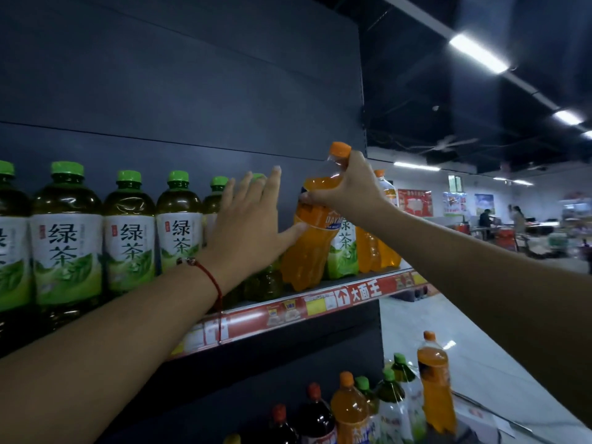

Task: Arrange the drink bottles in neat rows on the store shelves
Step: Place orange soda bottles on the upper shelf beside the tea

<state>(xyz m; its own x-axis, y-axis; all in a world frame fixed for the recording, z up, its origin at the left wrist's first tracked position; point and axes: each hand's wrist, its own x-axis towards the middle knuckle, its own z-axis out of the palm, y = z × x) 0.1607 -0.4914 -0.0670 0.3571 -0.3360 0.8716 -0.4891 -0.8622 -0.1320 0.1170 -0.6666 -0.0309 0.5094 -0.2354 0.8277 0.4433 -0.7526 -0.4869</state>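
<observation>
The job looked well under way but not finished. A row of green tea bottles (67,232) already stood upright and fairly even along the upper shelf (320,302), their labels facing out, while a mixed cluster of bottles (378,402), orange, green-capped and dark with red caps, waited lower down at the right, seemingly not yet sorted. The right hand (346,190) gripped an orange soda bottle (310,238) around its shoulder just under the orange cap, fingers curled over it, the bottle leaning a little to the left with its base at or just above the shelf edge. It sat in front of another green tea bottle (344,251), with a second orange bottle (378,235) just beside that at the shelf end. The left hand (250,225) was spread flat with straight fingers against the green tea bottles, its thumb touching the orange bottle's side, apparently steadying the row while the orange one was placed.
</observation>
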